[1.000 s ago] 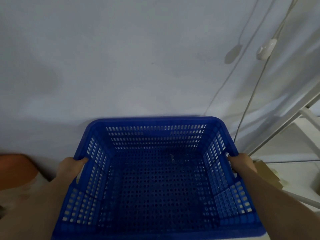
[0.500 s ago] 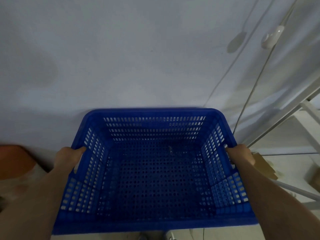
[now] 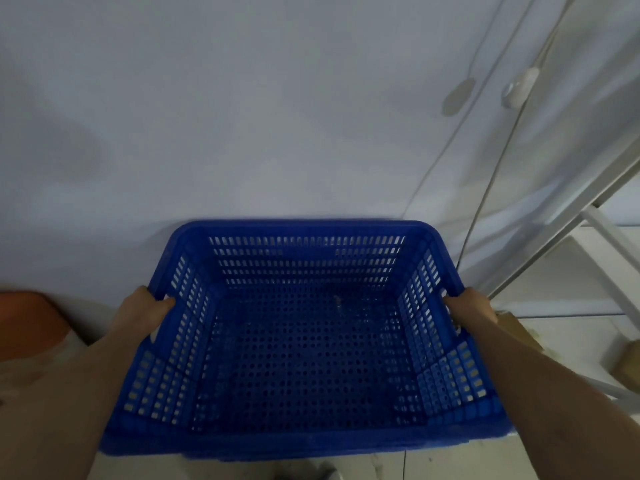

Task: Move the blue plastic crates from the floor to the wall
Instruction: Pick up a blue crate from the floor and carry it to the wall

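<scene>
A blue plastic crate [image 3: 304,344] with perforated walls and floor fills the lower middle of the head view, empty inside. Its far rim lies close against the pale wall [image 3: 242,116]. My left hand [image 3: 147,311] grips the crate's left rim, thumb over the edge. On the opposite side my right hand [image 3: 471,311] holds the right rim the same way. Whether the crate rests on the floor or hangs just above it cannot be told.
An orange object [image 3: 27,323] sits low at the left by the wall. A white metal shelf frame [image 3: 588,244] stands at the right, with a brown cardboard piece [image 3: 519,332] below it. A cord with an inline switch [image 3: 519,88] hangs down the wall.
The crate has shifted forward toward the wall with both hands still on its rims. The view has dipped slightly, so more floor shows under the near rim.
</scene>
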`<control>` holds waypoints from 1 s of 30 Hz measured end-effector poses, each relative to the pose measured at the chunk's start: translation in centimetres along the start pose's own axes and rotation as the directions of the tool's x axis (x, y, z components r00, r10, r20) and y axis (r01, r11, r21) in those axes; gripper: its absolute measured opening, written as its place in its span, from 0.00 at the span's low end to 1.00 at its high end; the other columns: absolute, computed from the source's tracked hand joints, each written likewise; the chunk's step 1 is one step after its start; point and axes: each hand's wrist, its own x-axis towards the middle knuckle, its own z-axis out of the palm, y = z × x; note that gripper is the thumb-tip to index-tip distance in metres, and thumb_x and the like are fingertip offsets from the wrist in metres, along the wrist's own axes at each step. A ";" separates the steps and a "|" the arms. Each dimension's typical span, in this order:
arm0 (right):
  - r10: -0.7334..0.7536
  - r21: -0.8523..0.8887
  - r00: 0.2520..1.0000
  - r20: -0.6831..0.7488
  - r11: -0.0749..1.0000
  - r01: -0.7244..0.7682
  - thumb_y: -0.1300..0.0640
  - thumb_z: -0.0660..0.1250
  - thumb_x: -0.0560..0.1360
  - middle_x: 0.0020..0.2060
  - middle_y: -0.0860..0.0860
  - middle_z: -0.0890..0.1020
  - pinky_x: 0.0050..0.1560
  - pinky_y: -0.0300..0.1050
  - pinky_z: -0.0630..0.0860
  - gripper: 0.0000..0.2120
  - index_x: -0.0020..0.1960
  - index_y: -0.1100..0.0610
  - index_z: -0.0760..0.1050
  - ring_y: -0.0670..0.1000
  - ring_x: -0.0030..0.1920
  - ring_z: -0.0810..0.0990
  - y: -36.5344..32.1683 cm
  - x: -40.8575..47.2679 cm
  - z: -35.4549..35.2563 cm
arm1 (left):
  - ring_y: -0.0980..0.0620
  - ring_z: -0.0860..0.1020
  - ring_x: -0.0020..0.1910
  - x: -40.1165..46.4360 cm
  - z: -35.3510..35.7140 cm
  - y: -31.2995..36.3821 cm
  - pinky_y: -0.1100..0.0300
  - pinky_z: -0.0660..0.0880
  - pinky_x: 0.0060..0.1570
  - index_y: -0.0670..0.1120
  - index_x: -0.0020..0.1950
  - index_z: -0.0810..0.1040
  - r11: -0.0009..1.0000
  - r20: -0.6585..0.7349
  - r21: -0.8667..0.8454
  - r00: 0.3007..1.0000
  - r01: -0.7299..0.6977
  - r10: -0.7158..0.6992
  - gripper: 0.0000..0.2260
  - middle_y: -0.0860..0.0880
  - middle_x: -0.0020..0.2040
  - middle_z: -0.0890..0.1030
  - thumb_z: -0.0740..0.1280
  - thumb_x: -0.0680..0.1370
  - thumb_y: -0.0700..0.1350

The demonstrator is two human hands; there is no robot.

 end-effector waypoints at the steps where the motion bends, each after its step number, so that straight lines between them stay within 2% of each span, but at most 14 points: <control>1: -0.016 -0.028 1.000 -0.006 0.999 0.015 0.52 0.63 0.76 0.41 0.61 0.81 0.40 0.50 0.78 0.17 0.57 0.65 0.74 0.59 0.39 0.80 0.0 0.1 -0.1 | 0.46 0.74 0.31 0.0 -0.3 0.1 0.59 0.67 0.28 0.39 0.50 0.72 0.999 0.007 0.025 1.000 -0.021 0.021 0.15 0.44 0.35 0.75 0.67 0.76 0.50; 6: -0.052 -0.119 0.999 0.001 0.992 0.052 0.49 0.63 0.74 0.38 0.55 0.80 0.40 0.47 0.77 0.14 0.51 0.59 0.76 0.56 0.37 0.79 0.3 1.2 -0.4 | 0.44 0.76 0.34 0.5 -1.1 -0.1 0.58 0.68 0.30 0.36 0.53 0.75 0.981 0.021 0.167 0.995 -0.097 0.095 0.16 0.42 0.39 0.77 0.65 0.78 0.50; 8: -0.062 -0.093 0.998 -0.010 0.994 0.061 0.51 0.64 0.74 0.36 0.55 0.79 0.39 0.47 0.76 0.12 0.50 0.59 0.76 0.56 0.36 0.78 0.4 1.7 -0.2 | 0.42 0.77 0.35 0.7 -0.6 0.1 0.57 0.70 0.31 0.37 0.55 0.73 0.986 0.003 0.131 0.995 -0.103 0.103 0.17 0.39 0.42 0.79 0.65 0.78 0.50; 11: -0.061 -0.040 0.998 -0.017 0.997 0.060 0.54 0.65 0.74 0.32 0.54 0.79 0.37 0.47 0.75 0.08 0.47 0.58 0.74 0.56 0.34 0.78 0.5 2.5 0.1 | 0.40 0.79 0.34 1.1 -0.2 0.5 0.56 0.73 0.32 0.37 0.56 0.72 0.991 -0.037 0.085 0.993 -0.108 0.111 0.16 0.38 0.41 0.80 0.66 0.78 0.50; 15: -0.036 -0.014 0.999 -0.007 0.999 0.036 0.53 0.65 0.74 0.29 0.56 0.79 0.34 0.46 0.75 0.10 0.45 0.60 0.76 0.56 0.32 0.79 0.9 3.7 0.3 | 0.41 0.78 0.34 1.8 0.1 0.1 0.53 0.74 0.34 0.37 0.54 0.72 0.987 -0.060 0.114 0.991 -0.110 0.118 0.18 0.39 0.39 0.79 0.65 0.77 0.52; 17: -0.032 -0.008 0.999 -0.014 0.999 0.032 0.53 0.65 0.74 0.30 0.56 0.80 0.34 0.47 0.76 0.11 0.46 0.61 0.77 0.57 0.32 0.79 1.0 4.4 0.4 | 0.41 0.76 0.35 2.1 0.2 0.2 0.53 0.73 0.34 0.37 0.55 0.72 0.985 -0.068 0.143 0.992 -0.093 0.103 0.18 0.40 0.39 0.78 0.66 0.77 0.51; 21: -0.026 -0.043 0.999 -0.036 0.999 0.025 0.52 0.64 0.73 0.32 0.57 0.80 0.41 0.52 0.79 0.12 0.46 0.61 0.77 0.58 0.35 0.80 1.0 4.3 0.8 | 0.41 0.75 0.35 1.9 0.5 -0.1 0.52 0.71 0.34 0.37 0.58 0.71 0.979 -0.082 0.187 0.992 -0.083 0.099 0.19 0.40 0.40 0.76 0.66 0.77 0.51; 25: -0.046 -0.108 0.998 -0.041 0.993 0.041 0.50 0.63 0.74 0.39 0.60 0.82 0.43 0.52 0.80 0.14 0.50 0.61 0.77 0.60 0.38 0.81 1.1 3.5 1.1 | 0.39 0.76 0.35 1.8 0.6 -0.4 0.51 0.74 0.35 0.37 0.56 0.71 0.980 -0.076 0.175 0.991 -0.095 0.109 0.18 0.38 0.41 0.78 0.65 0.77 0.51; 30: -0.076 -0.180 0.995 -0.063 0.982 0.064 0.50 0.61 0.75 0.41 0.59 0.81 0.40 0.49 0.77 0.17 0.54 0.62 0.76 0.59 0.39 0.80 0.4 2.3 0.6 | 0.39 0.77 0.36 1.3 0.4 -0.3 0.51 0.76 0.37 0.37 0.57 0.71 0.979 -0.085 0.181 0.990 -0.092 0.109 0.19 0.39 0.41 0.78 0.64 0.77 0.53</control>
